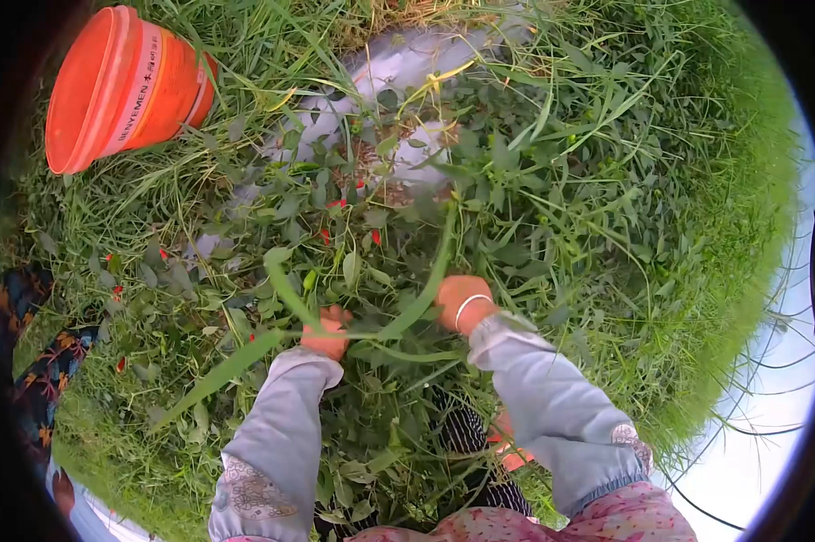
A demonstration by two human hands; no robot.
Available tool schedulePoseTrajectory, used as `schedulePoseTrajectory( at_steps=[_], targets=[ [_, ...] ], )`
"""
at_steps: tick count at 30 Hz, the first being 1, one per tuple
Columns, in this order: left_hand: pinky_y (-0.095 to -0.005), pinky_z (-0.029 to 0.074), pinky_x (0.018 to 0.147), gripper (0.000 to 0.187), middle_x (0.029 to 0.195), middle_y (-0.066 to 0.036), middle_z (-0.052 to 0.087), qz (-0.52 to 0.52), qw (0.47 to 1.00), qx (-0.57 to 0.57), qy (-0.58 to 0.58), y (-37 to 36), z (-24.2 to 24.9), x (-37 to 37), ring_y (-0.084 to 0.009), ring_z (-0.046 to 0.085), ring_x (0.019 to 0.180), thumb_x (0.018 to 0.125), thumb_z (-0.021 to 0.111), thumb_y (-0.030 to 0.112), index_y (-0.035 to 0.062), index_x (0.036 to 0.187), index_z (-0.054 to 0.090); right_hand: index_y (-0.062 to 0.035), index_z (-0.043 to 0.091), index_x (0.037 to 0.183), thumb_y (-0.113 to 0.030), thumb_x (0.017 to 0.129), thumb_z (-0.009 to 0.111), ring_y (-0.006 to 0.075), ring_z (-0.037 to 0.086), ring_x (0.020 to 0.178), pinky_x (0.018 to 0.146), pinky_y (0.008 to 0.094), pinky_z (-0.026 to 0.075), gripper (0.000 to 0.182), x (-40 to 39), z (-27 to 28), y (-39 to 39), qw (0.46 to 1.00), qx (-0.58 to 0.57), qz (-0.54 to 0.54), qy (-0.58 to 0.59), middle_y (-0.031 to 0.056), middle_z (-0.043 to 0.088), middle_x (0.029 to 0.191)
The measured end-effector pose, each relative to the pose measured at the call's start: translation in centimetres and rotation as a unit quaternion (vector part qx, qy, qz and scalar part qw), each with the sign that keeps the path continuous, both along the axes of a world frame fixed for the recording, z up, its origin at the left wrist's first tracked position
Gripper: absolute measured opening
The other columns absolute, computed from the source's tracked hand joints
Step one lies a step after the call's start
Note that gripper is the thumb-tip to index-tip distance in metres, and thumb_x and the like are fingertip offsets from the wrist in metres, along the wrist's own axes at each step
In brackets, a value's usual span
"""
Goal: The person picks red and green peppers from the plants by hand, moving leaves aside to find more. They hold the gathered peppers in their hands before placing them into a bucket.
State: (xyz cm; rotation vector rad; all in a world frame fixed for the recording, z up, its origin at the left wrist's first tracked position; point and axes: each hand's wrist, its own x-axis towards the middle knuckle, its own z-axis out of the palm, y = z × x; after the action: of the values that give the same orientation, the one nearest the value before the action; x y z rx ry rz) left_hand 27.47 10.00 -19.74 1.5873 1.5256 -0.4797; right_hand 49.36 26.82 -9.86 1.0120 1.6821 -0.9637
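Note:
My left hand (328, 332) is low among leafy pepper plants, its fingers curled; what they hold, if anything, is hidden by foliage. To its right, my right hand (461, 303), with a white bracelet (471, 310) on the wrist, reaches into the leaves; its fingertips are hidden. Long blurred grass blades (425, 289) cross in front of and between both hands. A green pepper (310, 279) hangs just above my left hand. Farther up, a red pepper (376, 237) and another red pepper (326, 236) show among the leaves.
An orange bucket (163, 86) lies tilted in the grass at upper left. Grey plastic sheeting (416, 63) shows through the plants. Someone's dark patterned clothing (51, 379) is at the left edge. Dense grass (732, 226) borders a pale surface (759, 452) on the right.

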Motion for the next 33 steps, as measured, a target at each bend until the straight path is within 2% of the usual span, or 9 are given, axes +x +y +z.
schedulePoseTrajectory(
  at_steps=[2, 8, 10, 12, 18, 20, 24, 26, 33],
  targets=[
    [-0.0425, 0.048, 0.074, 0.030, 0.094, -0.016, 0.055, 0.139, 0.987, -0.033, -0.070, 0.5, 0.1, 0.0, -0.0341, 0.056, 0.083, 0.083, 0.047, 0.035, 0.0080, 0.093, 0.055, -0.0065, 0.061, 0.102, -0.010, 0.077, 0.056, 0.0271, 0.062, 0.094, 0.078, 0.0364, 0.051, 0.026, 0.2, 0.6, -1.9, 1.000, 0.014, -0.015, 0.024, 0.0126, 0.063, 0.104],
    [-0.0364, 0.050, 0.067, 0.020, 0.096, -0.010, 0.054, -0.058, 0.997, 0.040, -0.039, 4.1, 5.2, -1.4, -0.0288, 0.057, 0.081, 0.074, 0.056, 0.020, 0.0084, 0.090, 0.059, -0.0009, 0.052, 0.103, -0.010, 0.076, 0.055, 0.0348, 0.062, 0.085, 0.074, 0.0427, 0.049, 0.029, -1.2, 2.3, -5.4, 0.985, 0.056, -0.132, 0.093, 0.0202, 0.060, 0.097],
    [-0.0364, 0.050, 0.067, 0.029, 0.091, -0.007, 0.054, -0.006, 0.988, 0.125, -0.088, 0.8, 0.7, -3.4, -0.0273, 0.056, 0.080, 0.072, 0.060, 0.024, 0.0143, 0.099, 0.057, -0.0003, 0.052, 0.102, -0.010, 0.079, 0.051, 0.0341, 0.062, 0.084, 0.073, 0.0426, 0.049, 0.025, -2.0, 3.3, -6.1, 0.982, 0.058, -0.148, 0.100, 0.0203, 0.060, 0.096],
    [-0.0362, 0.050, 0.067, 0.031, 0.090, -0.008, 0.054, -0.053, 0.998, 0.032, -0.004, 3.4, 2.5, -3.7, -0.0273, 0.056, 0.079, 0.070, 0.062, 0.022, 0.0160, 0.100, 0.056, 0.0000, 0.050, 0.106, -0.009, 0.080, 0.047, 0.0338, 0.063, 0.083, 0.072, 0.0417, 0.049, 0.028, -2.4, 4.5, -6.5, 0.980, 0.040, -0.146, 0.129, 0.0203, 0.060, 0.095],
    [-0.0351, 0.047, 0.061, 0.018, 0.081, -0.010, 0.056, 0.149, 0.966, 0.146, -0.153, 5.8, 6.3, -5.7, -0.0278, 0.057, 0.074, 0.078, 0.057, 0.019, 0.0099, 0.094, 0.056, 0.0044, 0.036, 0.128, -0.006, 0.080, 0.045, 0.0315, 0.063, 0.087, 0.072, 0.0399, 0.050, 0.049, -3.6, 6.2, -7.7, 0.974, 0.005, -0.153, 0.166, 0.0196, 0.061, 0.101],
    [-0.0352, 0.047, 0.063, 0.013, 0.081, -0.010, 0.058, -0.163, 0.980, 0.101, 0.058, 12.7, 15.1, -4.0, -0.0273, 0.059, 0.077, 0.074, 0.059, 0.015, 0.0092, 0.086, 0.059, 0.0058, 0.029, 0.133, -0.005, 0.082, 0.041, 0.0298, 0.063, 0.088, 0.072, 0.0390, 0.050, 0.053, -3.8, 5.9, -7.4, 0.977, -0.029, -0.132, 0.167, 0.0193, 0.062, 0.102],
    [-0.0389, 0.048, 0.058, 0.013, 0.080, -0.012, 0.060, 0.011, 0.972, 0.209, 0.103, 18.6, 20.6, -2.0, -0.0301, 0.061, 0.069, 0.071, 0.065, 0.015, 0.0079, 0.083, 0.062, 0.0057, 0.031, 0.133, -0.006, 0.083, 0.040, 0.0281, 0.064, 0.087, 0.072, 0.0379, 0.050, 0.052, -3.6, 5.4, -7.1, 0.970, -0.037, -0.153, 0.187, 0.0178, 0.063, 0.101],
    [-0.0386, 0.047, 0.058, 0.018, 0.075, -0.012, 0.059, 0.149, 0.968, 0.198, -0.044, 21.7, 22.4, 1.0, -0.0300, 0.060, 0.067, 0.072, 0.067, 0.020, 0.0058, 0.082, 0.061, 0.0061, 0.031, 0.132, -0.008, 0.084, 0.040, 0.0280, 0.064, 0.087, 0.072, 0.0376, 0.050, 0.051, -3.8, 5.5, -7.2, 0.967, -0.046, -0.162, 0.190, 0.0174, 0.063, 0.100],
    [-0.0369, 0.045, 0.064, 0.026, 0.070, -0.014, 0.060, 0.125, 0.976, 0.064, -0.169, 25.0, 8.1, 8.8, -0.0261, 0.059, 0.064, 0.073, 0.068, 0.025, 0.0035, 0.087, 0.061, -0.0002, 0.024, 0.137, -0.012, 0.082, 0.046, 0.0309, 0.063, 0.086, 0.072, 0.0377, 0.050, 0.061, -4.9, 4.4, -7.6, 0.964, -0.098, -0.183, 0.166, 0.0186, 0.064, 0.095]
  ],
)
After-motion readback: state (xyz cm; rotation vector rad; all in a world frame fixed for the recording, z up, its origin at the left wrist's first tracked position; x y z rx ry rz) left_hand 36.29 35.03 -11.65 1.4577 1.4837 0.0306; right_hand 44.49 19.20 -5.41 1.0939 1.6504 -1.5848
